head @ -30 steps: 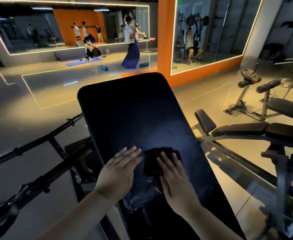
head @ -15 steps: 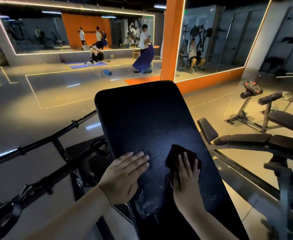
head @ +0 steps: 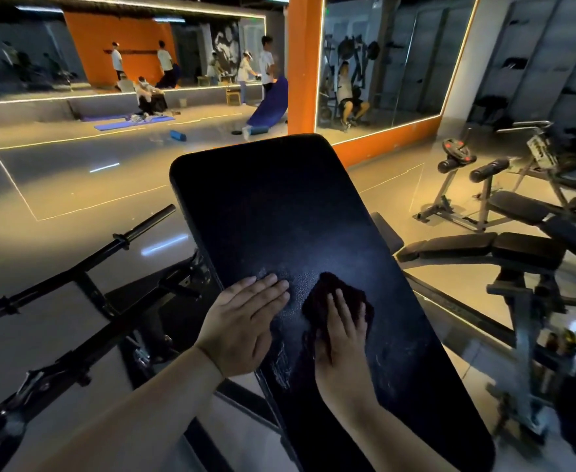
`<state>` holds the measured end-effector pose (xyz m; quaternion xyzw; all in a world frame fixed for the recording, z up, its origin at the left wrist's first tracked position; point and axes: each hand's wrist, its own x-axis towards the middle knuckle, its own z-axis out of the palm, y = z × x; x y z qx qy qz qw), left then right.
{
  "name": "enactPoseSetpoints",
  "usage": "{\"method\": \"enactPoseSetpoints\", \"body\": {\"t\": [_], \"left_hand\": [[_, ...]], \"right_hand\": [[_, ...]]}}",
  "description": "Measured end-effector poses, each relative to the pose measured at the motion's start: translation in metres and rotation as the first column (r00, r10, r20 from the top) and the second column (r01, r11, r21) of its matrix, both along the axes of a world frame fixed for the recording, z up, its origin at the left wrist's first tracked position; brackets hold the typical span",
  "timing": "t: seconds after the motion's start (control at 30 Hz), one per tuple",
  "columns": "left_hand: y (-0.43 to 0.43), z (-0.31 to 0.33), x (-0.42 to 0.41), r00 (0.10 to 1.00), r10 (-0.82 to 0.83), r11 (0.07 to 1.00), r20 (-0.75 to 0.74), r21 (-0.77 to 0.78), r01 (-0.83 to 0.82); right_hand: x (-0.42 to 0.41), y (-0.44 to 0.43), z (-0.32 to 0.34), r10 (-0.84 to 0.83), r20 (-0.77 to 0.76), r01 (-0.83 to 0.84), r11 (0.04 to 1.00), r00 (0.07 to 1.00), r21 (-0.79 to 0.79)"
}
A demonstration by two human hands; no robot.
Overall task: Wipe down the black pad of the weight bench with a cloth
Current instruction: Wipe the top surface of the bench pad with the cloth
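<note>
The long black pad (head: 280,212) of the weight bench slopes away from me, its far end rounded. A dark cloth (head: 317,294) lies bunched on the pad's near middle. My right hand (head: 342,330) presses flat on the cloth with straight fingers, covering its lower part. My left hand (head: 242,321) rests flat on the pad's left edge, fingers straight and together, a short gap from the cloth. Pale wet smears show on the pad between and below the two hands.
A black barbell (head: 85,264) on its rack runs across the lower left, close to the bench. Another bench (head: 480,247) and a machine (head: 531,335) stand at the right. An orange pillar (head: 300,63), mirrors and several people are far behind, across bare floor.
My right hand slid the cloth from the pad's middle toward the right and a little up the pad. My left hand stayed flat on the left edge.
</note>
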<state>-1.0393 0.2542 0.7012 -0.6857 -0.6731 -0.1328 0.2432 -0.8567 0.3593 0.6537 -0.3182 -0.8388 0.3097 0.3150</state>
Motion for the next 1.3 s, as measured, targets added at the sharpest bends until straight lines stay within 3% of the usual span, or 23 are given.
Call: {"method": "enactPoseSetpoints", "body": {"t": [0.1,0.2,0.27,0.33,0.4,0.47,0.57,0.63,0.73,0.9,1.07,1.1,1.2,1.3], "left_hand": [[-0.001,-0.003,-0.002,1.000,0.009,1.000,-0.007,-0.007,-0.009],[0.000,-0.005,-0.003,0.999,-0.027,0.999,0.019,0.038,0.027],[0.000,-0.005,-0.002,0.999,-0.035,0.997,0.028,0.066,0.033],[0.001,-0.005,-0.002,0.999,-0.041,0.996,0.026,0.081,0.039],[0.002,-0.006,-0.002,0.998,-0.048,0.995,0.039,0.094,0.044],[0.001,-0.006,-0.001,0.997,-0.053,0.994,0.047,0.100,0.048],[0.000,-0.005,-0.001,0.997,-0.048,0.993,0.061,0.111,0.041],[-0.001,-0.006,0.004,0.992,-0.026,0.990,0.126,0.138,0.009],[-0.005,-0.015,0.029,0.953,0.061,0.979,0.298,0.170,-0.116],[-0.011,-0.050,0.086,0.823,0.185,0.938,0.537,0.152,-0.310],[-0.011,-0.063,0.101,0.747,0.188,0.914,0.637,0.166,-0.371],[-0.011,-0.064,0.102,0.741,0.197,0.908,0.641,0.166,-0.384],[-0.010,-0.063,0.104,0.741,0.237,0.897,0.629,0.151,-0.415],[-0.010,-0.061,0.107,0.744,0.286,0.887,0.603,0.126,-0.444]], "right_hand": [[0.007,-0.035,-0.004,0.156,0.027,-0.158,0.984,0.987,0.086],[0.045,-0.024,-0.022,0.215,0.151,-0.254,0.909,0.965,0.330],[0.057,0.002,-0.030,0.075,0.209,-0.145,0.927,0.975,0.346],[0.048,0.022,-0.031,-0.145,0.188,0.090,0.957,0.971,0.276],[0.028,0.018,-0.025,-0.208,0.153,0.184,0.970,0.966,0.160],[0.014,-0.004,-0.020,-0.108,0.108,0.099,0.991,0.988,0.085],[0.031,-0.033,-0.020,0.129,0.178,-0.163,0.969,0.975,0.188],[0.049,-0.026,-0.026,0.200,0.254,-0.261,0.937,0.946,0.234],[0.054,-0.003,-0.025,0.189,0.285,-0.259,0.937,0.940,0.234],[0.025,0.002,-0.013,0.234,0.183,-0.267,0.945,0.955,0.190],[0.052,0.041,-0.021,0.396,0.334,-0.511,0.750,0.855,0.420],[0.052,0.053,-0.019,0.383,0.319,-0.492,0.762,0.867,0.421],[0.020,0.073,0.000,0.185,0.177,-0.227,0.937,0.967,0.265],[-0.011,0.055,0.011,0.150,0.145,-0.179,0.959,0.978,0.217]]}}
